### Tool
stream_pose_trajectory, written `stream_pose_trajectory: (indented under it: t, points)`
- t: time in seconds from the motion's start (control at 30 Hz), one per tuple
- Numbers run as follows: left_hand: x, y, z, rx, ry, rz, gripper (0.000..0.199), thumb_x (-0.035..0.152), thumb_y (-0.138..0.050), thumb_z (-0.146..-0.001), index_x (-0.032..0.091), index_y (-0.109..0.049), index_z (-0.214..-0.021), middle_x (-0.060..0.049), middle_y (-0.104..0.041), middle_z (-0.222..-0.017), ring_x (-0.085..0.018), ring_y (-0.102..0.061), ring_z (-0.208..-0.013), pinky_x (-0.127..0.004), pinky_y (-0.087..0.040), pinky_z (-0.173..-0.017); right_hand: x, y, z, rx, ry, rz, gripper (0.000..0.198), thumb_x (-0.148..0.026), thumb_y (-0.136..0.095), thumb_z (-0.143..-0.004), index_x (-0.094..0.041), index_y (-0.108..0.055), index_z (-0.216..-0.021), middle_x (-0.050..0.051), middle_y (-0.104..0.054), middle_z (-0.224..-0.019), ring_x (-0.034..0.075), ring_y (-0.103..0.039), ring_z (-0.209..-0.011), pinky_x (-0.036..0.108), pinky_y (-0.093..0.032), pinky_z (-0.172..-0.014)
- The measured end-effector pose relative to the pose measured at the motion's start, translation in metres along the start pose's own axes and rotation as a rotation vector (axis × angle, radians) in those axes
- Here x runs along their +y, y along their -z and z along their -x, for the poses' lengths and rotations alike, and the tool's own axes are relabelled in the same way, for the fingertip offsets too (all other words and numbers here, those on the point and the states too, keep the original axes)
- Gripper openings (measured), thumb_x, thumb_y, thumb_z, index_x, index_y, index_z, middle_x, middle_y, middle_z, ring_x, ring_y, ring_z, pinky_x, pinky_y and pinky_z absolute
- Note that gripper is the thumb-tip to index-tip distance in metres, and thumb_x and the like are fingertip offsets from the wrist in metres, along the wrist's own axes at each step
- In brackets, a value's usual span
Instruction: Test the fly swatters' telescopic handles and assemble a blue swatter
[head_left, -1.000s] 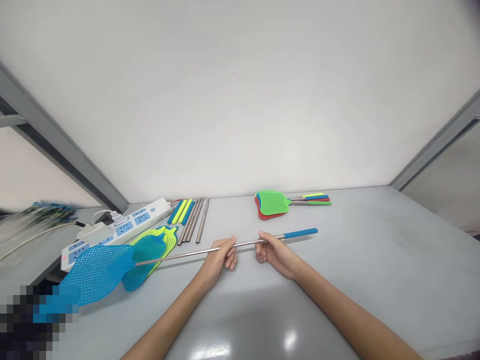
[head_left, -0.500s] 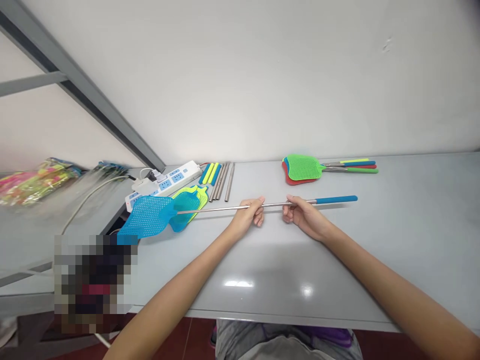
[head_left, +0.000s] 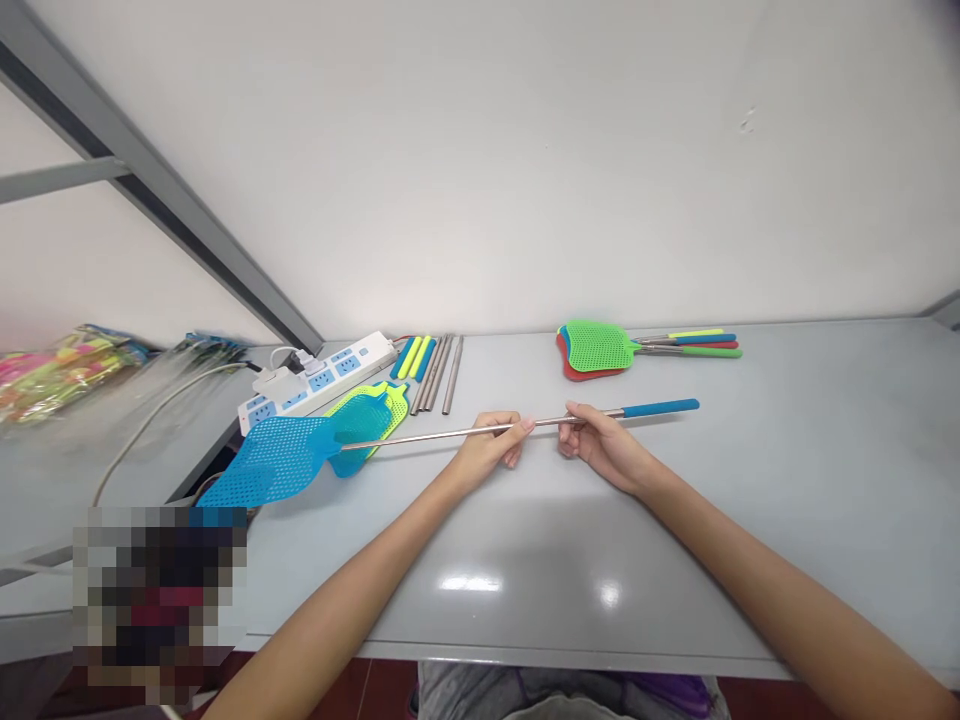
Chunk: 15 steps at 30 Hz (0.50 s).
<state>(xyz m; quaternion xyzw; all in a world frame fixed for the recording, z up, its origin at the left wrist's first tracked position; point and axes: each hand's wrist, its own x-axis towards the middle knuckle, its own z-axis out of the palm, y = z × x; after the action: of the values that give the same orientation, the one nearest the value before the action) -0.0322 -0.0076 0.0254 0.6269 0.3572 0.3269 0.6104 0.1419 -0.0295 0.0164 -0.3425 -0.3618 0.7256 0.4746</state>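
Note:
A blue fly swatter (head_left: 281,458) with a long thin metal rod lies across both my hands, its mesh head at the left and its blue grip at the right. My left hand (head_left: 491,447) is closed round the middle of the rod. Closer to the blue grip, my right hand (head_left: 600,445) pinches the thicker part of the rod. Beneath the held swatter's rod, near its head, lie loose swatter heads, one blue (head_left: 361,425) and at least one yellow (head_left: 396,405). Behind them are several metal tubes (head_left: 452,375) and blue and yellow grip sleeves (head_left: 409,357).
Swatters with handles lie stacked at the back right, a green swatter (head_left: 598,347) on top. A white power strip (head_left: 319,380) with plugs stands at the back left. Beyond it are plastic bags (head_left: 67,370) and a cable. A grey metal frame post (head_left: 187,200) rises at the left.
The view has shifted slightly. The swatter's head end sits a little lower and further left in view. Both hands keep their hold on the rod.

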Motion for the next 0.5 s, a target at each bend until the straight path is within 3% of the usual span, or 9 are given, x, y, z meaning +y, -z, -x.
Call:
stream_pose_trajectory:
  t: [0.23, 0.5]
  points:
    - [-0.0003, -0.0005, -0.0012, 0.076, 0.000, 0.086, 0.036, 0.038, -0.046, -0.078, 0.016, -0.036, -0.050, 0.007, -0.032, -0.038, -0.006, -0.037, -0.037, -0.021, -0.030, -0.044, -0.0009, -0.0011, 0.0001, -0.001, 0.011, 0.030, 0.033, -0.037, -0.048, -0.077, -0.015, -0.060, -0.054, -0.001, -0.041, -0.048, 0.010, -0.036, -0.049, 0.028, -0.029, -0.055]
    - [-0.0015, -0.0022, -0.0033, 0.103, -0.002, 0.068, 0.037, 0.041, -0.044, -0.078, 0.017, -0.037, -0.051, 0.006, -0.036, -0.039, -0.006, -0.038, -0.037, -0.021, -0.031, -0.043, 0.0009, -0.0003, -0.0022, 0.006, 0.011, -0.005, 0.033, -0.038, -0.047, -0.077, -0.016, -0.060, -0.056, -0.001, -0.041, -0.049, 0.010, -0.035, -0.049, 0.028, -0.029, -0.055]
